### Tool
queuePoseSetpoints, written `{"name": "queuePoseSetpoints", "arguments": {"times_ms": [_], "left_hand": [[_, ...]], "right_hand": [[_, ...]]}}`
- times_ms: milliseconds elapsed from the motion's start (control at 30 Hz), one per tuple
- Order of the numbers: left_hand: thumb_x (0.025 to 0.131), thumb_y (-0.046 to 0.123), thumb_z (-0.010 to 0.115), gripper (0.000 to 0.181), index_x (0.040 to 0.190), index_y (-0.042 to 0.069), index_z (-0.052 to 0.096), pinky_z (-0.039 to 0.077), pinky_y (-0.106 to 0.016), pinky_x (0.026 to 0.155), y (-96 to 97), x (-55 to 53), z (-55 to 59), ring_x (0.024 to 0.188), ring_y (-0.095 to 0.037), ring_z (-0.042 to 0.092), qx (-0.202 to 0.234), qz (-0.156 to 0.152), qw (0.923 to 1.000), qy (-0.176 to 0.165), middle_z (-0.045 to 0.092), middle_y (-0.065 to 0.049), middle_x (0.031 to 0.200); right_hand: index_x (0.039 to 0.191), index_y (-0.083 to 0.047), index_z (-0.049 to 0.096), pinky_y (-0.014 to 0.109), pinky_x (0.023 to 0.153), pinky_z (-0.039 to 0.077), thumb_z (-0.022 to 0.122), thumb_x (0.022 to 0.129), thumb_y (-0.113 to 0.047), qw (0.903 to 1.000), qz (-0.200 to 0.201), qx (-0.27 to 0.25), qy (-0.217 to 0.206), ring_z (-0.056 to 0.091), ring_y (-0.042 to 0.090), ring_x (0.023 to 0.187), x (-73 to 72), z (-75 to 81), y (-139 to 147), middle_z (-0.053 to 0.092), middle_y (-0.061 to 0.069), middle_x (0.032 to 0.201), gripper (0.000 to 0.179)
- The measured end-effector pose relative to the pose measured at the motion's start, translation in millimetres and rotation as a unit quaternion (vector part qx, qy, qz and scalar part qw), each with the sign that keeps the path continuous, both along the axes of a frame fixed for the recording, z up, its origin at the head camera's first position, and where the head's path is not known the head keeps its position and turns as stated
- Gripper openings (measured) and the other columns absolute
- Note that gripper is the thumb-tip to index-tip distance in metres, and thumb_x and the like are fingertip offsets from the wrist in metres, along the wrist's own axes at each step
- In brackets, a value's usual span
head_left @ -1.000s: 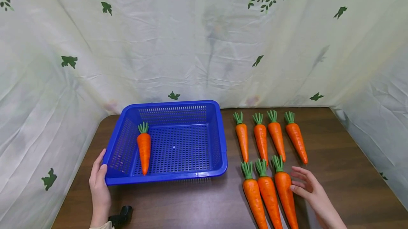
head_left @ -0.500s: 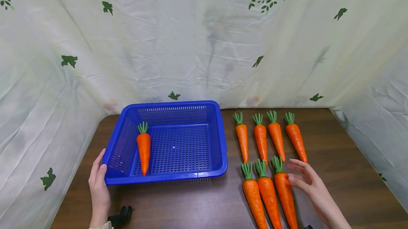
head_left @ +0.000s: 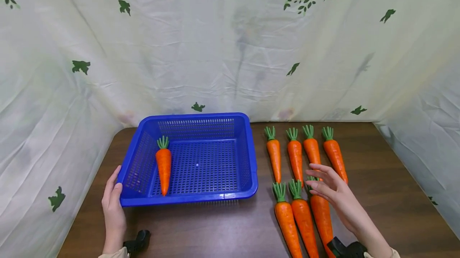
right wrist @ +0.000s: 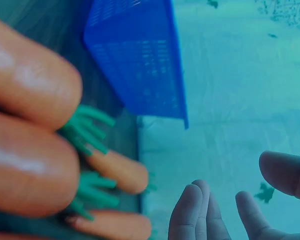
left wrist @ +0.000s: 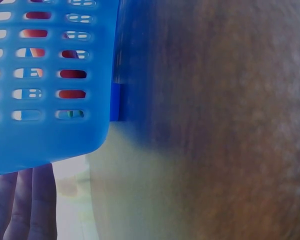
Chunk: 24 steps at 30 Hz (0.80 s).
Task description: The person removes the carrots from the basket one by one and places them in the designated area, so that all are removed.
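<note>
A blue plastic basket [head_left: 201, 199] with slotted walls stands on the table, one orange carrot [head_left: 163, 170] with a green top lying at its left side. My left hand [head_left: 113, 208] holds the basket's left rim, thumb at the front corner; in the left wrist view its fingers [left wrist: 42, 205] lie along the outer wall. Over the right-hand carrots hovers my right hand [head_left: 332, 188], fingers parted and holding nothing. It partly covers the rightmost front carrot [head_left: 321, 214]. Two other front carrots [head_left: 285, 222] lie to its left.
A back row of several carrots [head_left: 274, 160] lies right of the basket on the brown wooden table [head_left: 201, 234]. Behind the table hangs a pale leaf-patterned cloth [head_left: 215, 50]. A black wrist device [head_left: 138, 242] sits on the left wrist.
My right hand has moved up and to the left, from beside the rightmost front carrot to over its green top. The left hand and basket stay in place.
</note>
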<state>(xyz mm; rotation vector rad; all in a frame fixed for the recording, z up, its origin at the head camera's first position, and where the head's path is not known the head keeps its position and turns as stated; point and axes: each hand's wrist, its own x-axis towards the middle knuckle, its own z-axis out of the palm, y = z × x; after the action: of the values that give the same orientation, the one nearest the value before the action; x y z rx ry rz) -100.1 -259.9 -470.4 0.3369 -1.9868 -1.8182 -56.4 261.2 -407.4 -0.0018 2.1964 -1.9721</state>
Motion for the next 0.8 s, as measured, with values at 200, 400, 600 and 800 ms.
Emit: {"name": "queuePoseSetpoints", "arguments": {"times_ms": [200,400,600,800], "left_hand": [[0.103,0.022,0.035,0.043,0.143,0.012,0.047,0.031,-0.010,0.097,0.0,0.4,0.1,0.122,-0.012,0.042,-0.004,0.002,1.0000,-0.003,0.046,-0.002,0.142],[0.102,0.022,0.035,0.043,0.143,0.013,0.046,0.032,-0.010,0.095,0.6,1.0,0.1,0.122,-0.012,0.042,-0.006,0.003,1.0000,-0.004,0.046,-0.003,0.141],[0.103,0.023,0.034,0.044,0.144,0.013,0.045,0.031,-0.009,0.096,-0.5,0.7,-0.4,0.124,-0.013,0.041,-0.007,0.001,0.9999,-0.008,0.044,-0.004,0.143],[0.103,0.024,0.034,0.044,0.144,0.014,0.045,0.031,-0.009,0.097,-0.1,1.2,0.0,0.125,-0.014,0.040,-0.011,0.001,0.9998,-0.017,0.043,-0.005,0.144]], "right_hand": [[0.142,-0.007,0.035,0.033,0.088,0.049,0.050,0.101,-0.017,0.9996,0.021,-0.011,0.014,0.055,0.023,0.114,-10.3,9.1,-15.5,0.048,0.009,0.134,0.045],[0.141,-0.004,0.036,0.032,0.088,0.049,0.051,0.100,-0.015,0.9991,0.030,-0.021,0.023,0.056,0.022,0.113,-19.2,17.7,-34.1,0.047,0.018,0.134,0.046],[0.139,-0.008,0.040,0.038,0.091,0.048,0.053,0.099,-0.014,0.9976,0.046,-0.044,0.026,0.055,0.029,0.114,-27.4,20.7,-48.8,0.047,0.018,0.134,0.043],[0.141,-0.004,0.037,0.037,0.091,0.048,0.054,0.098,-0.014,0.9951,0.064,-0.069,0.030,0.055,0.026,0.113,-36.1,23.7,-64.5,0.047,0.019,0.134,0.047]]}}
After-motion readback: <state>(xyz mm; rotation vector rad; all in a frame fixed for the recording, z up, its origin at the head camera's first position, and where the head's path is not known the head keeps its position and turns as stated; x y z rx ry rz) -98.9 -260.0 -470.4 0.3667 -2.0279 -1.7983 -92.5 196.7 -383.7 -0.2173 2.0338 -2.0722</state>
